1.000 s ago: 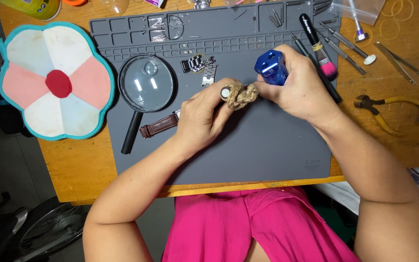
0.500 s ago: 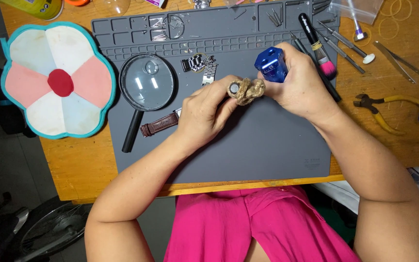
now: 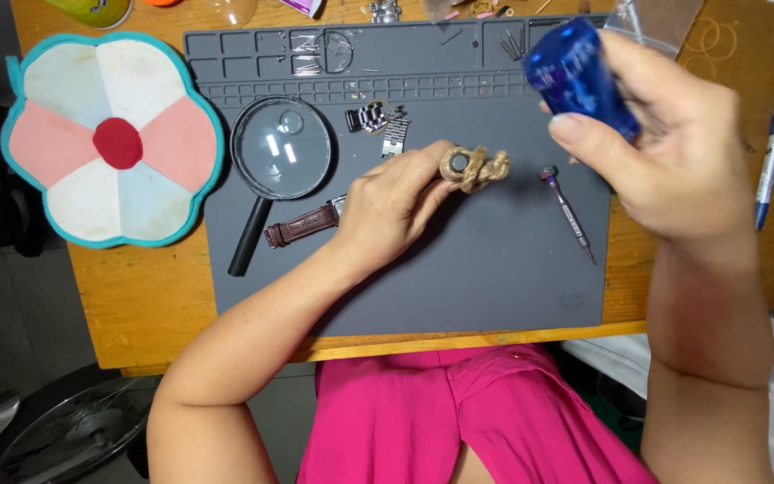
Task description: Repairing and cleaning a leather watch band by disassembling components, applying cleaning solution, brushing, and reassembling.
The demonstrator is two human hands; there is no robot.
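Observation:
My left hand [image 3: 391, 211] pinches a small gold-coloured chunky piece [image 3: 475, 168] with a round hole, holding it just above the grey work mat [image 3: 459, 269]. My right hand [image 3: 674, 152] is raised close to the camera, gripping a translucent blue tool handle [image 3: 580, 72]; its tip is hidden by my fingers. A thin screwdriver [image 3: 568, 212] lies on the mat between the two hands.
A black-handled magnifying glass [image 3: 275, 161], a brown leather strap [image 3: 302, 224] and silver metal band links [image 3: 378, 121] lie left of my left hand. A flower-shaped pad [image 3: 114, 139] sits at the far left. A blue pen [image 3: 770, 161] rests on the wooden table [image 3: 127, 305].
My right hand has lifted the blue tool away from the gold piece, up and to the right. The view has closed in. My left hand keeps its hold.

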